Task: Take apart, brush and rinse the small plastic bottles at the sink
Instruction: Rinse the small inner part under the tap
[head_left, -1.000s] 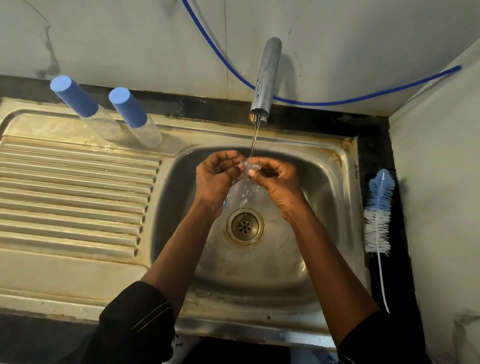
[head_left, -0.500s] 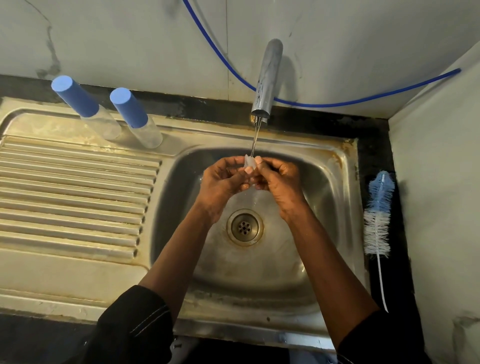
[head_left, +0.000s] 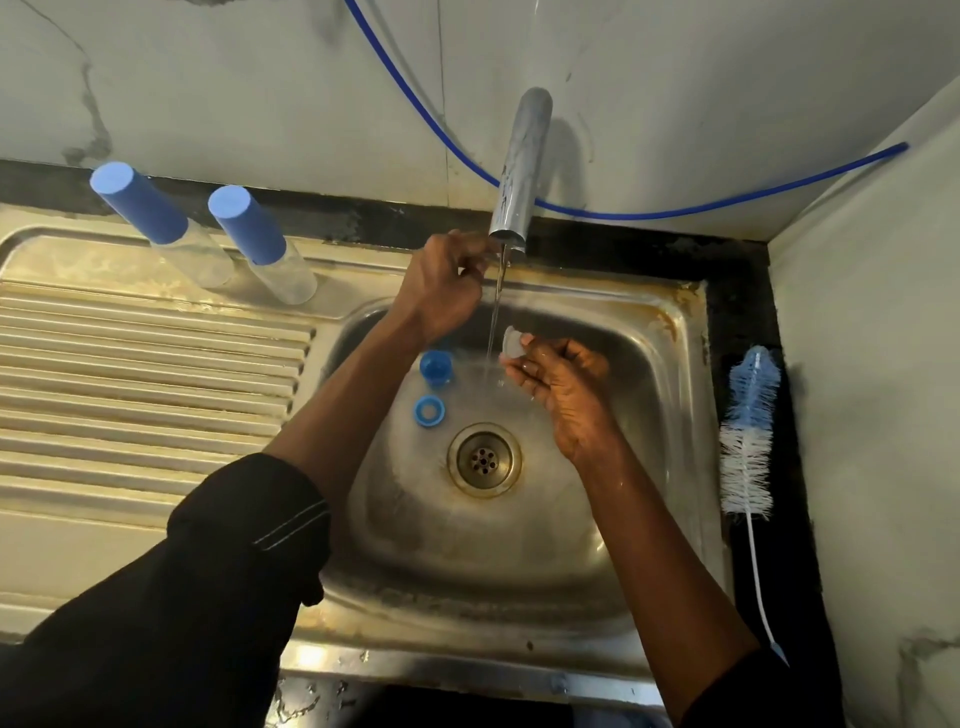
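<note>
My right hand (head_left: 558, 387) pinches a small clear plastic bottle part (head_left: 511, 343) at its fingertips, just right of the thin water stream (head_left: 493, 322) over the sink basin (head_left: 519, 545). My left hand (head_left: 447, 286) is raised to the mouth of the tap (head_left: 519, 171), with its fingers curled against it. A blue cap (head_left: 435, 366) and a blue ring (head_left: 428, 410) lie in the basin left of the drain (head_left: 484, 460). Two clear bottles with blue caps (head_left: 137, 210) (head_left: 247, 223) stand at the back of the drainboard (head_left: 130, 389).
A blue and white bottle brush (head_left: 748, 441) lies on the dark ledge right of the sink. A blue hose (head_left: 675, 213) runs along the wall behind the tap. A wall closes in on the right side.
My left hand has let go of the clear part and risen to the tap. My right hand keeps the part and has shifted right of the stream. Two blue pieces now show in the basin.
</note>
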